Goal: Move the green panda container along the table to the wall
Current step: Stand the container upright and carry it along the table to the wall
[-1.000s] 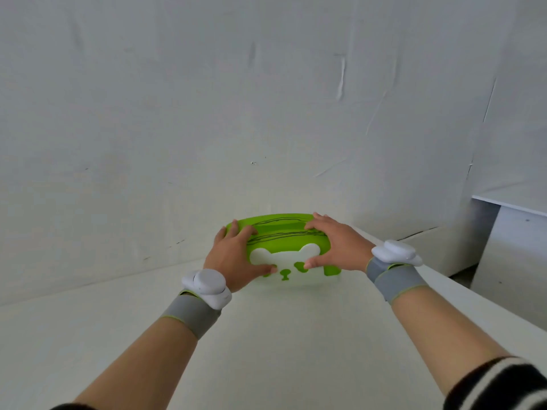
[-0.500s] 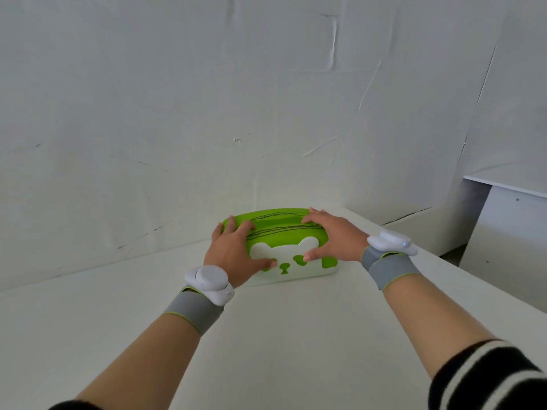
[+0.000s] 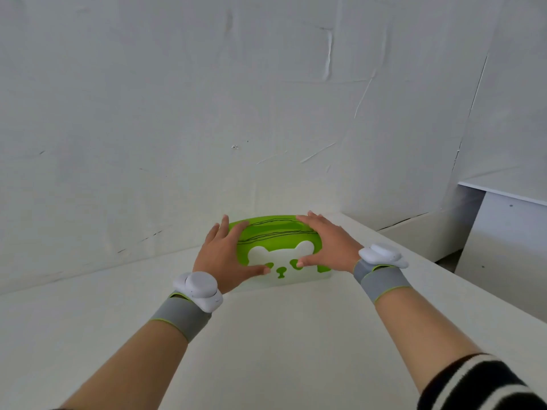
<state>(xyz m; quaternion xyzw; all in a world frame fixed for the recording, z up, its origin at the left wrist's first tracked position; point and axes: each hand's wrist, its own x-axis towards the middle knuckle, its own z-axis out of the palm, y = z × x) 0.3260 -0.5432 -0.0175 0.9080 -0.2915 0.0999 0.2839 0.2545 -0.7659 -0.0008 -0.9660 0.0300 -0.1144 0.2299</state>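
The green panda container (image 3: 276, 238), a flat box with a green lid and a white panda face, lies on the white table (image 3: 266, 335) close to the white wall (image 3: 207, 128). My left hand (image 3: 223, 257) grips its left end, fingers over the lid and thumb on the near side. My right hand (image 3: 327, 245) grips the right end the same way. Both wrists carry grey bands with white devices. The container's far edge is near the wall's foot; whether it touches the wall is hidden.
The table's right edge (image 3: 444, 267) runs diagonally toward me. Beyond it stands a white cabinet (image 3: 509, 232) with a gap of dark floor between. The wall covering is creased and scuffed.
Both hands have kept their grip and pushed the container farther from me toward the wall. The view has shifted a little.
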